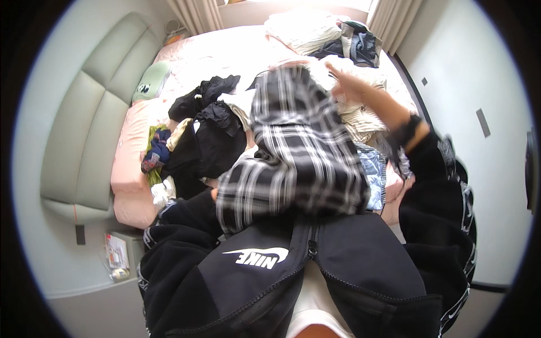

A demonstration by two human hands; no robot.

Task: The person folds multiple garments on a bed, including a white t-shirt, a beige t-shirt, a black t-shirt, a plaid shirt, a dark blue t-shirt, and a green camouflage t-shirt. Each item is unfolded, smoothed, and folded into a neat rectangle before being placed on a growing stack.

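A black, grey and white plaid garment [304, 148], blurred by motion, spreads in front of my body. It covers most of my left hand [214, 194]; only a sliver of skin shows at its left edge, and the fingers are hidden beneath the cloth. Up and to the right of the garment is my right hand [347, 85], blurred, its fingers apart and nothing seen in them. Below that hand lies a cream striped garment [364, 122] on the bed. A light blue garment [372, 169] lies along the plaid cloth's right side.
Black clothes [219, 143] heap on the pink-sheeted bed [131, 169] to the left, beside small navy and green cloths [157, 148]. White bedding [302, 31] and a fabric bin of dark clothes [361, 42] sit at the far end. A padded headboard [93, 110] borders the left.
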